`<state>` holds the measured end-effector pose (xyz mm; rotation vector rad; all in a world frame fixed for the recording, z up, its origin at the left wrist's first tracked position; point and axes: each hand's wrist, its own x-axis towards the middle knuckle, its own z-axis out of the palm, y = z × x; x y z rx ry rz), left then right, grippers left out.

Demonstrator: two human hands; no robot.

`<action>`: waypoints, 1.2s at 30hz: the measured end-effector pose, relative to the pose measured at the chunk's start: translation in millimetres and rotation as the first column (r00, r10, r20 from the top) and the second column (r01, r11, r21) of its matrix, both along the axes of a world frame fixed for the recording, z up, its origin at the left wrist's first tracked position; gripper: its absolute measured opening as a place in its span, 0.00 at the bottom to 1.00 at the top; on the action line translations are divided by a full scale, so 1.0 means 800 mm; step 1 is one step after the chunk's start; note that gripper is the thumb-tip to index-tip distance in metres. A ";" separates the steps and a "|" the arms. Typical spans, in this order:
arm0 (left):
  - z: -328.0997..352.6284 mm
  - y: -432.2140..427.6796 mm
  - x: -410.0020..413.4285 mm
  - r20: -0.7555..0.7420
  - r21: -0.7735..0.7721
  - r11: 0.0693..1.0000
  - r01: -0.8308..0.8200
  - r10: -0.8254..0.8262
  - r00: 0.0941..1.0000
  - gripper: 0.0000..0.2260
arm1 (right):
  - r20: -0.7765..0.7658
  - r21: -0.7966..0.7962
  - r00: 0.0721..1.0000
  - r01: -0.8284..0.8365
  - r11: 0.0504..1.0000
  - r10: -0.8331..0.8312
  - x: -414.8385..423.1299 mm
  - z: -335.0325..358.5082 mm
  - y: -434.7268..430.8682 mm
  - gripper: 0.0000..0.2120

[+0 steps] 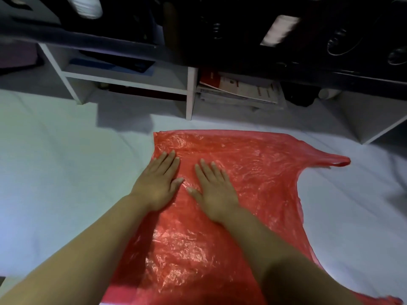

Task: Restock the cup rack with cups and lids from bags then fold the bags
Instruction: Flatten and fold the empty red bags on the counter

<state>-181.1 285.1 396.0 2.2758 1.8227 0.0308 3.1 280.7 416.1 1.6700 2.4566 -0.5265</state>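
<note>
A red plastic bag lies spread flat on the white surface, its handle loop stretched out to the right. Both of my hands press palm-down on the bag, side by side. My left hand rests at the bag's left edge with fingers together and pointing away from me. My right hand lies flat just to its right, fingers slightly spread. Neither hand grips anything. A stack of white cups shows dimly at the top left.
White shelf compartments stand along the back, holding a blue item and a pile of papers. A dark rack with round openings fills the upper right. Another white box sits at the right.
</note>
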 end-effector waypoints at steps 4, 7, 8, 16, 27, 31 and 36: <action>-0.002 -0.002 0.001 -0.006 0.033 0.999 -0.011 0.011 1.000 0.38 | 0.052 0.069 0.997 0.049 0.996 -0.053 0.049 -0.011 -0.004 0.43; -0.002 -0.001 0.001 0.002 0.045 0.999 -0.010 0.010 1.000 0.38 | 0.068 0.085 0.985 0.152 0.985 -0.158 0.092 -0.012 -0.006 0.45; -0.003 -0.002 0.001 0.010 0.043 0.999 -0.009 0.008 1.000 0.38 | 0.074 0.086 0.977 0.193 0.977 -0.200 0.108 -0.012 -0.008 0.43; 0.002 -0.006 0.005 0.002 0.047 0.999 -0.011 0.011 1.000 0.40 | 0.170 0.108 0.854 0.480 0.871 -0.492 0.177 0.007 -0.028 0.45; 0.012 0.001 0.002 0.158 0.117 0.987 -0.111 0.092 0.983 0.37 | 0.022 0.040 0.992 0.120 0.992 -0.120 0.066 0.008 -0.056 0.43; 0.033 0.007 -0.001 0.322 0.137 0.952 -0.273 0.218 0.922 0.33 | 0.047 0.053 0.987 0.152 0.987 -0.154 0.089 0.001 -0.034 0.46; 0.039 0.003 -0.001 0.319 0.201 0.964 -0.175 0.105 0.942 0.26 | 0.110 0.051 0.974 0.192 0.980 -0.196 0.105 0.019 -0.003 0.36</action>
